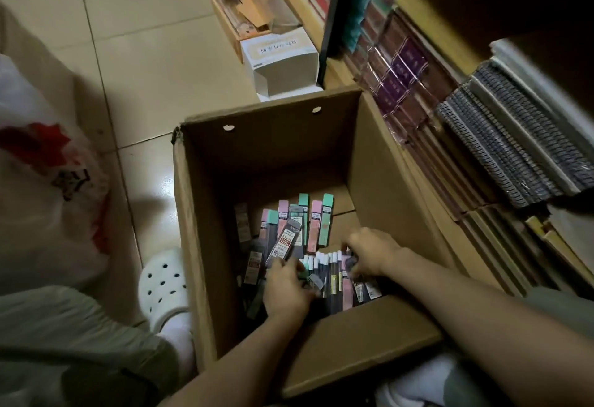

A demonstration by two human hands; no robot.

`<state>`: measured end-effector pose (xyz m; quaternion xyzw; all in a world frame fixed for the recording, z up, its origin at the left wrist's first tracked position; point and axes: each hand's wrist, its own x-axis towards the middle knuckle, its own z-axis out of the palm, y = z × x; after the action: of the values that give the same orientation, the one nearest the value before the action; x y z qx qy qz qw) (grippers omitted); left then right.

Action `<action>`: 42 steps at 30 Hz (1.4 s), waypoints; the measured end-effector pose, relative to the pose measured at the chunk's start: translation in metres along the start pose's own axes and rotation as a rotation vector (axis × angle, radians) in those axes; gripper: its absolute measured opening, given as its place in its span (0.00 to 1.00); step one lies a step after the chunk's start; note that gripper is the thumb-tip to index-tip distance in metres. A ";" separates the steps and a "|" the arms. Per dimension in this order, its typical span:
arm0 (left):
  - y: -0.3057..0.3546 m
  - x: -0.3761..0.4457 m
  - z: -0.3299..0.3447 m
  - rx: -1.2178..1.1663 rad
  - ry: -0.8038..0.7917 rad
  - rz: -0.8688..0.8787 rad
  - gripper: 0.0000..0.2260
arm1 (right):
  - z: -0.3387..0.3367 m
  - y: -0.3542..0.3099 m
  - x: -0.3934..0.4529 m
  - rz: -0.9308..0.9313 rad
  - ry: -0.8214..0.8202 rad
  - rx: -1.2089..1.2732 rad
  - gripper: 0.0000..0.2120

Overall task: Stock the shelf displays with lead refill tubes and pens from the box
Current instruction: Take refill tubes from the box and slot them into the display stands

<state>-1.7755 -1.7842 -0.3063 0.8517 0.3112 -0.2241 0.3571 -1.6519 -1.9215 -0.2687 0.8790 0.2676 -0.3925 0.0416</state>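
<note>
An open cardboard box [199, 213] stands on the floor in front of me. At its bottom lie several lead refill tubes [300, 226] with pink, green and grey caps, some loose and some lined up in a row [331, 275]. Both my hands are down inside the box. My left hand [286, 287] curls its fingers round the left end of that row. My right hand [369, 255] grips the right end of the same row, fingers bent over the tubes. No pens can be made out.
Shelves on the right hold wrapped notebooks [401, 82] and spiral pads [514, 136]. A white carton [279, 59] and a small open box [247, 5] sit on the tiled floor beyond. A white plastic bag [41, 181] lies left, my white clog [164, 284] beside the box.
</note>
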 end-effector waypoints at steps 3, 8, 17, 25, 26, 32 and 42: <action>-0.006 0.003 0.006 0.105 0.029 0.056 0.17 | 0.008 0.003 0.008 -0.036 0.000 -0.079 0.24; -0.004 0.013 0.010 0.058 0.123 0.059 0.16 | 0.013 0.004 0.017 -0.029 0.057 0.010 0.13; 0.002 0.019 0.011 0.096 0.153 0.046 0.18 | 0.015 0.001 0.014 0.044 0.155 0.221 0.17; 0.012 0.013 0.005 -0.239 0.133 0.052 0.03 | 0.015 0.001 0.003 0.127 0.279 0.699 0.12; 0.014 0.013 0.003 -0.314 0.137 0.033 0.03 | 0.013 0.001 0.001 0.131 0.301 0.742 0.12; 0.020 0.014 -0.011 -0.614 0.117 -0.076 0.05 | -0.005 -0.011 -0.001 0.126 0.336 1.004 0.12; 0.029 0.003 -0.018 -0.845 -0.212 -0.052 0.11 | -0.008 -0.024 0.012 0.082 0.255 1.186 0.14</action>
<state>-1.7508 -1.7854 -0.2830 0.5949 0.3585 -0.1720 0.6986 -1.6522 -1.8937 -0.2681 0.8020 -0.0277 -0.3642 -0.4727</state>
